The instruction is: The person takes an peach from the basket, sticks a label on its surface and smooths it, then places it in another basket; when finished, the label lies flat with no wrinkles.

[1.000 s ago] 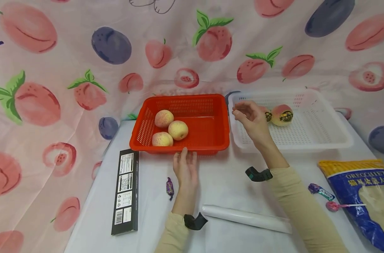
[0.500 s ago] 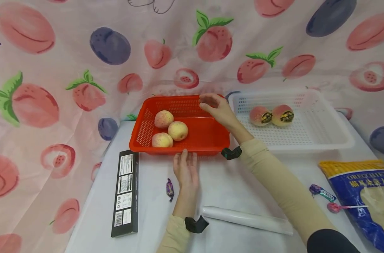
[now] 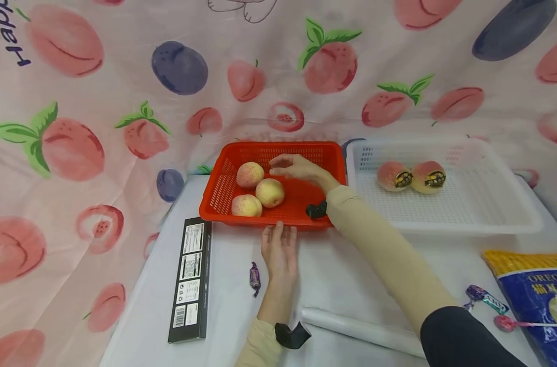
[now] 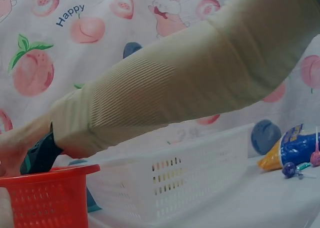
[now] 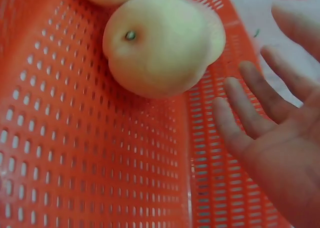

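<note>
Inside the red plastic basket (image 3: 273, 220) are several peaches grouped at its left: a back peach (image 3: 249, 175), a middle peach (image 3: 270, 192) and a front peach (image 3: 246, 205). My right hand (image 3: 297, 168) is over the basket, right of the back peach, with nothing in it. In the right wrist view its fingers (image 5: 235, 105) are spread, apart from the stem-end peach (image 5: 160, 45). Palm up, my left hand (image 3: 280, 252) rests its straight fingertips against the basket's front wall, just under the rim.
A white basket (image 3: 512, 219) on the right holds two peaches (image 3: 411, 176) with black stickers. Left stands a long black box (image 3: 191, 280). A purple candy (image 3: 255, 279), white roll (image 3: 361, 326), wrapped candy (image 3: 486, 298), lollipop (image 3: 505, 323) and pasta bag (image 3: 535, 290) lie in front.
My right hand has moved left from over the white basket to over the red basket, towards the peaches. My left hand stays at the front wall. The head view has shifted slightly.
</note>
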`<act>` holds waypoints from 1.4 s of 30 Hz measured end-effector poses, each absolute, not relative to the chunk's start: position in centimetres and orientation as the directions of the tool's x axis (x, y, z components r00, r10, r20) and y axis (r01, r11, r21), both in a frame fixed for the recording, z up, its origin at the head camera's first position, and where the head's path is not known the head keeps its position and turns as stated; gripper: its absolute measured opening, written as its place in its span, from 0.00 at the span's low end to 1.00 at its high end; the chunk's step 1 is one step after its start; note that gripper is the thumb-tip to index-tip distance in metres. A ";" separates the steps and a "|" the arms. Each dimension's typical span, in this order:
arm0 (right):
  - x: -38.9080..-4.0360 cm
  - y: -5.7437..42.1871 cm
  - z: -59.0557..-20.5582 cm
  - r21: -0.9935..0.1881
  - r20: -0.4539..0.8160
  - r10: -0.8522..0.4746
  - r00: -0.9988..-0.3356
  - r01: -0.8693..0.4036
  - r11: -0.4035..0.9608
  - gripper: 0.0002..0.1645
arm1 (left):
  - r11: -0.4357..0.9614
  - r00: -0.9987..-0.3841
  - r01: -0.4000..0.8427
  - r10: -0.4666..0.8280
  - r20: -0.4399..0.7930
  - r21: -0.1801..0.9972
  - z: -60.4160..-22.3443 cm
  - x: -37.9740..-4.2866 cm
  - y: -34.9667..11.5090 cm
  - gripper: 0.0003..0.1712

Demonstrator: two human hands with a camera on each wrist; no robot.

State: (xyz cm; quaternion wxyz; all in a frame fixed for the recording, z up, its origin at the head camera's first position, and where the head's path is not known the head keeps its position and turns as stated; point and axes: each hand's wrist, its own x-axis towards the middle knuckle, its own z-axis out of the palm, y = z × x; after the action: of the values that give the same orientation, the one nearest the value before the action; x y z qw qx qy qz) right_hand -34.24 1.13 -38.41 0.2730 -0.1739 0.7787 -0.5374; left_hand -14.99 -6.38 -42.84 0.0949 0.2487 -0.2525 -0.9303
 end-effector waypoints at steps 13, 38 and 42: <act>-36.2 -0.2 -42.2 -0.898 -0.339 -0.661 -0.669 0.022 0.439 0.34 | -0.835 -0.864 0.035 -0.301 -0.403 0.550 -42.9 -14.2 -6.4 0.13; -34.9 0.8 -39.7 -0.813 -0.327 -0.683 -0.653 -0.175 0.556 0.35 | -0.838 -0.868 0.064 -0.315 -0.383 0.543 -43.3 -14.3 -5.9 0.12; -33.8 1.8 -37.9 -0.824 -0.244 -0.641 -0.727 -0.193 0.533 0.36 | -0.839 -0.873 0.067 -0.311 -0.376 0.539 -43.1 -14.7 -6.0 0.13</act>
State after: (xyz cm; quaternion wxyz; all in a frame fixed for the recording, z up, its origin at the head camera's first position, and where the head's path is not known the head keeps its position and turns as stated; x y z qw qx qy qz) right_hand -33.81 1.81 -37.91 0.2711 -0.2507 0.8325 -0.4129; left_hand -14.75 -5.98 -43.08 0.1014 0.2311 -0.2645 -0.9308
